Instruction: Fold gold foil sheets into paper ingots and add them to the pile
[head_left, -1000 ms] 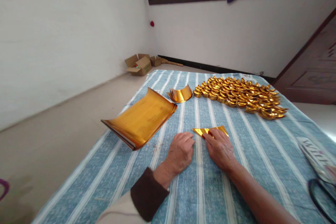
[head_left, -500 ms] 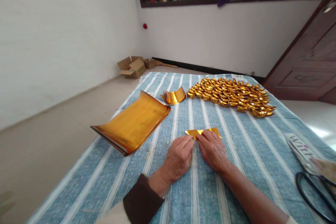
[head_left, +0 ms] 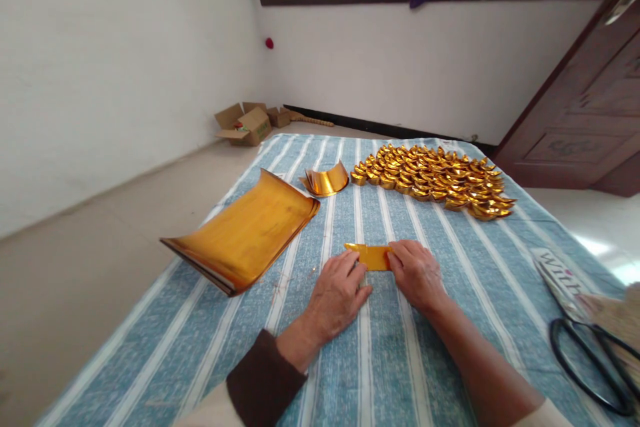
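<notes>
A small folded strip of gold foil paper [head_left: 375, 258] lies flat on the striped cloth between my hands. My left hand [head_left: 336, 295] has its fingertips on the strip's left end, with the thumb held a little apart below. At the right end, my right hand [head_left: 417, 276] pinches the strip between bent fingers and thumb. Beyond them stands a small curled stack of gold foil pieces [head_left: 327, 181]. To the left rests a large stack of gold foil sheets [head_left: 245, 233] with upturned ends. Many folded gold paper ingots [head_left: 430, 177] sit in rows at the far right.
A blue and white striped cloth [head_left: 220, 347] covers the table. Black-handled scissors [head_left: 565, 333] lie at the right edge, beside a white bag with lettering [head_left: 557, 273]. Open cardboard boxes [head_left: 245, 125] stand on the floor behind. A brown door [head_left: 565, 120] is at the right.
My right hand has slid right, away from my left hand, and more of the strip's middle shows. The left thumb has moved off the strip. The view has shifted slightly.
</notes>
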The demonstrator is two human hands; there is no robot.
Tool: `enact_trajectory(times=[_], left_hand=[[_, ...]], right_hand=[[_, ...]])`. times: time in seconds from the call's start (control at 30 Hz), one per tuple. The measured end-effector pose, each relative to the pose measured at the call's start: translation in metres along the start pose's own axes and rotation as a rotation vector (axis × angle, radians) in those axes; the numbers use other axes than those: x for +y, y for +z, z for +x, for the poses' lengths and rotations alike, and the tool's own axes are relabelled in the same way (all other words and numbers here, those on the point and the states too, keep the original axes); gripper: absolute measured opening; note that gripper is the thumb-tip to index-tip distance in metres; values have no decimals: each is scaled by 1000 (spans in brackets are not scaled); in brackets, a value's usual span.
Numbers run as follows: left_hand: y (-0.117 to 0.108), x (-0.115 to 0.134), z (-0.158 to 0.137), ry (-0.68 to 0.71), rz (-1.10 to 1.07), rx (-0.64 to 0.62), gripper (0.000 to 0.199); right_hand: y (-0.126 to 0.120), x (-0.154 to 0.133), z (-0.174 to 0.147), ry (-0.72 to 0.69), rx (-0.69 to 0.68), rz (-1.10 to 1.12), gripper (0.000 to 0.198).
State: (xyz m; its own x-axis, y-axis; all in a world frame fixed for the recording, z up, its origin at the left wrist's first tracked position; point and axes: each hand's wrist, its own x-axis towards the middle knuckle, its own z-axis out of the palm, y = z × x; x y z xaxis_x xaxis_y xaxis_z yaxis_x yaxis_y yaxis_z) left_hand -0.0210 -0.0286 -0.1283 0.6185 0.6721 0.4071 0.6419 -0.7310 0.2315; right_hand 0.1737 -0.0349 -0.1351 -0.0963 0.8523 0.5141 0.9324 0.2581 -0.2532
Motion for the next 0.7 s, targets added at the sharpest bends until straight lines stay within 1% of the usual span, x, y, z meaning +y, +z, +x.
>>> enact_trajectory(times=[0.1,0.33,0.43,0.53,0.63,0.7], left_hand=[[1,-1,-1,0,9,-8,24],[1,-4,2,1,-28,23,24],[2,-5,2,5,-29,27,26],[4,-6,2,5,-37,34,25],[5,-8,1,-9,-42,48,23],[4,-8,1,-19,-40,47,24]], right_hand=[[0,7,0,39,-48,-14,18],[-8,9,2,68,-144,-52,18],[-12,11,3,86,-161,-77,19],[-12,14,2,97,-145,-81,18],[-12,15,-1,94,-145,-43,18],[-12,13,-2,89,-172,15,19]])
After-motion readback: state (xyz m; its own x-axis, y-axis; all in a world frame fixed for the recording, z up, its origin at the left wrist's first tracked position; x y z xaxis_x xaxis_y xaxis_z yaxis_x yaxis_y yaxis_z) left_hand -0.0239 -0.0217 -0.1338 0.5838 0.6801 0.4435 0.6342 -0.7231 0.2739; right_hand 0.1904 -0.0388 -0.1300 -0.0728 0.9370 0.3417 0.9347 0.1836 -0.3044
